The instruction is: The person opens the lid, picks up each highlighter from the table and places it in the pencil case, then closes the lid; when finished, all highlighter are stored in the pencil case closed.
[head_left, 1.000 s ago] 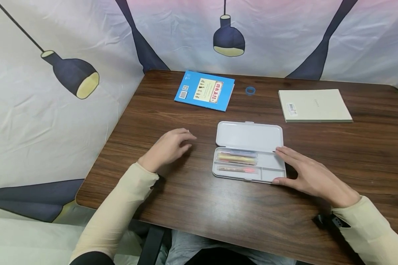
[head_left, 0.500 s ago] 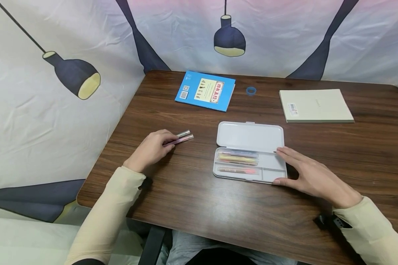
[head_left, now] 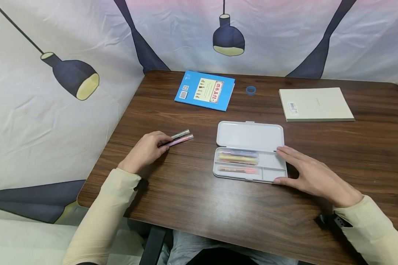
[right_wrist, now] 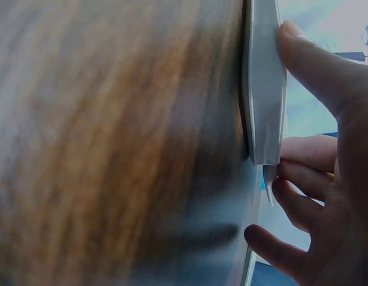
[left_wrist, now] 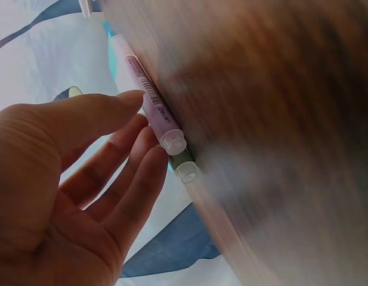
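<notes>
Two slim pens, a pink one (head_left: 180,140) and a green one (head_left: 180,134), lie side by side on the table, their clear ends pointing right. My left hand (head_left: 147,149) pinches their left ends, thumb beside the pink pen and fingers by the green one; the left wrist view has the pink pen's barcode label (left_wrist: 151,89) up close. A white pencil case (head_left: 273,159) stands open, with several pens in its upper compartment and a pen with a red part in the lower left one. My right hand (head_left: 313,180) holds its right end, thumb at the near edge, fingers near the hinge.
At the back lie a blue book (head_left: 189,86), a roll of blue tape (head_left: 250,90) and a pale green book (head_left: 318,105). Brown wood forms the tabletop (head_left: 199,206). Patterned cloth (head_left: 185,40) hangs behind and to the left.
My left hand has drawn back leftward, uncovering the two pens that it covered a second ago; over the last half second they stay nearly in place. The right hand and case have not moved.
</notes>
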### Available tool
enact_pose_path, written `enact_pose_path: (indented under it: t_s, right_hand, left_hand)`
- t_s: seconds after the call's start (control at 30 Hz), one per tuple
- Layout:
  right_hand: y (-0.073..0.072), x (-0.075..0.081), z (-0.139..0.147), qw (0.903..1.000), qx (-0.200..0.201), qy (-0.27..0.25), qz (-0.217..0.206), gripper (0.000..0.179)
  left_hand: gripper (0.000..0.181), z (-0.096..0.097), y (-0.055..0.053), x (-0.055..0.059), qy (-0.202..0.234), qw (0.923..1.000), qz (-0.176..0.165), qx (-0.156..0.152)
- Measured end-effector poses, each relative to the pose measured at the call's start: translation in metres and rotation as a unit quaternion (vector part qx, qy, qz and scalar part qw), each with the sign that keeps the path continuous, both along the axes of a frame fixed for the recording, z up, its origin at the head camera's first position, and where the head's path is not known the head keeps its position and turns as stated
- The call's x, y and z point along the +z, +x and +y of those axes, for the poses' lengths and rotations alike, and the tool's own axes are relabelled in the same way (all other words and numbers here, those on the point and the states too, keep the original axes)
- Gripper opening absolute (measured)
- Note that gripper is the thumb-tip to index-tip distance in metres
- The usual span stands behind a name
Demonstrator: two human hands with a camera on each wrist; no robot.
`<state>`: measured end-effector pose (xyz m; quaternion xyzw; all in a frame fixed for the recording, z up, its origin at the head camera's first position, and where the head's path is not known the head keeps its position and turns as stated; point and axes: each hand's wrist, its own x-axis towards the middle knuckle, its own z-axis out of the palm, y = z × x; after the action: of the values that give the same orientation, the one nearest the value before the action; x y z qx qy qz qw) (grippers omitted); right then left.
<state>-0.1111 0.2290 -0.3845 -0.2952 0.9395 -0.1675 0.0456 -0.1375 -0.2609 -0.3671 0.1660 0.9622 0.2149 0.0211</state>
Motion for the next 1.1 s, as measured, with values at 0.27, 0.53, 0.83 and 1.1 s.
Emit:
enact_pose_path:
  t_s: [0.27,0.53,0.83,1.1]
  right_hand:
    - [0.0003,0.0006,-0.0001,1.0,0.001,-0.005,0.006,0.089]
    - [0.0007,0.0,-0.0001,1.0,-0.001,-0.005,0.004,0.088]
    - [0.0,-0.0001,0.0006,1.0,0.001,-0.005,0.004,0.089]
    - [0.0001,-0.0001,-0.0002,1.0,-0.001,-0.007,0.005,0.088]
  left_hand:
    - [0.026,0.0005,-0.0009,-0.001,-0.008,1.0,-0.005,-0.003]
    - [0.027,0.0018,0.0,0.0006,-0.026,0.9996,-0.012,-0.004]
    - [0.028,0.0029,-0.0014,0.0007,-0.034,0.9993,-0.017,-0.007]
    - [0.027,0.003,-0.0006,0.0007,-0.034,0.9991,-0.025,-0.005]
